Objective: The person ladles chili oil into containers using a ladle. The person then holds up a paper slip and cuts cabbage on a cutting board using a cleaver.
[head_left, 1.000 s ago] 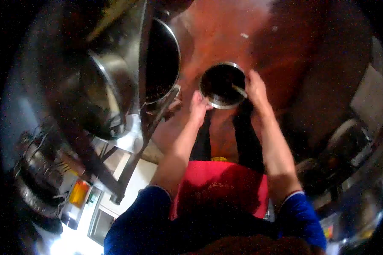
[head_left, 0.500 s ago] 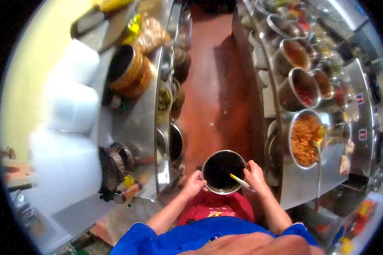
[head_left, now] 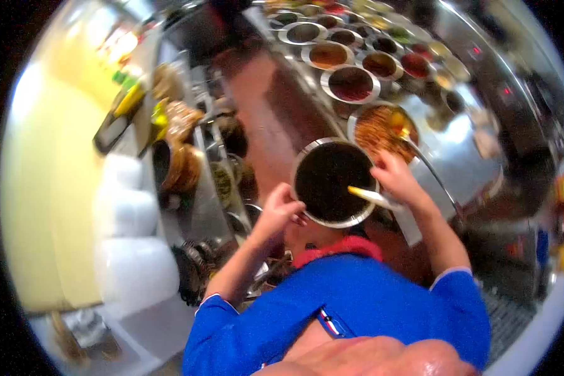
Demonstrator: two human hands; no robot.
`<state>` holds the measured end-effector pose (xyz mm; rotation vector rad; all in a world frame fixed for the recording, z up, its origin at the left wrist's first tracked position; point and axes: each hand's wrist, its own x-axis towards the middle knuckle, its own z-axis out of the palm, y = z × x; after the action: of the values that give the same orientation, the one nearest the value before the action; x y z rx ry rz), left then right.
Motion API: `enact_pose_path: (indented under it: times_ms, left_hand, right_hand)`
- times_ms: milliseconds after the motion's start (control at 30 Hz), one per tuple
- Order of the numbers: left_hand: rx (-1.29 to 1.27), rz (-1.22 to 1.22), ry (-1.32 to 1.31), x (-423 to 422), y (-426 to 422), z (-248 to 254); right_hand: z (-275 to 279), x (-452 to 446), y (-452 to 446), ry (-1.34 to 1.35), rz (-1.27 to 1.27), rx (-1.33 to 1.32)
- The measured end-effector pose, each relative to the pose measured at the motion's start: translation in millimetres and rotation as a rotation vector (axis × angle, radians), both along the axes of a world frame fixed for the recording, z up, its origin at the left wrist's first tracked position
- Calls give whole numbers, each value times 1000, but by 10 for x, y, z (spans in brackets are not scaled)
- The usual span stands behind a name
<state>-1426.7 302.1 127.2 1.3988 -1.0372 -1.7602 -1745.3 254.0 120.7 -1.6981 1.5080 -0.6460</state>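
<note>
A round silver metal pot with a very dark inside (head_left: 341,223) is held up in the air, in front of the short-sleeved blue shirt (head_left: 357,294) and over the reddish-brown floor (head_left: 250,103). Its left rim is gripped by the left hand (head_left: 281,212), with the fingers bent round the edge. Its right rim is gripped by the right hand (head_left: 396,180) — so the pot is clamped from both sides. A long pale tool with a yellow tip (head_left: 377,197) is seen lying across the rim, just under the right hand; whether it is pinched too cannot be told.

The lifting looks done, and the setting down is not yet done — the pot is not seen to be rested on anything. How full it is cannot be told.

Near the right hand, a wide silver pan of orange-brown food (head_left: 355,124) is seen on the shiny metal counter (head_left: 438,116), with a long-handled ladle (head_left: 433,174) left in it
</note>
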Motion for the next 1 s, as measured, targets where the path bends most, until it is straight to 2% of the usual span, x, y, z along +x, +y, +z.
enact_pose_path:
  times_ms: [33,100,267,367,433,467,500,567,767,1000]
  left_hand:
    - [-8,-7,18,-139,-93,61]
    - [-46,-82,-58,-468,-341,231]
    - [-46,-186,20,-1271,-1026,560]
    - [-91,-281,21,-1805,-1526,579]
    - [-128,-320,86,-2168,-1869,512]
    - [-132,-338,61,-2343,-2094,368]
    - [-71,-386,68,-2541,-2219,467]
    - [-113,-433,60,-2876,-2642,81]
    - [-93,-500,-48,-3701,-3326,-448]
    - [-58,-560,-145,-4083,-3782,-855]
  right_hand:
    - [106,-132,-9,-32,-37,-85]
    - [246,-503,-153,-56,-63,5]
    - [529,-1303,-493,-175,-188,39]
    - [513,-1879,-718,-116,-261,-26]
    - [574,-2156,-846,-212,-338,37]
    - [587,-2310,-926,-134,-359,5]
    - [569,-2451,-999,-174,-391,0]
    - [368,-2830,-1206,-126,-431,-4]
    - [-353,-3494,-1732,-159,-571,-9]
    - [-1033,-3767,-2043,-124,-639,65]
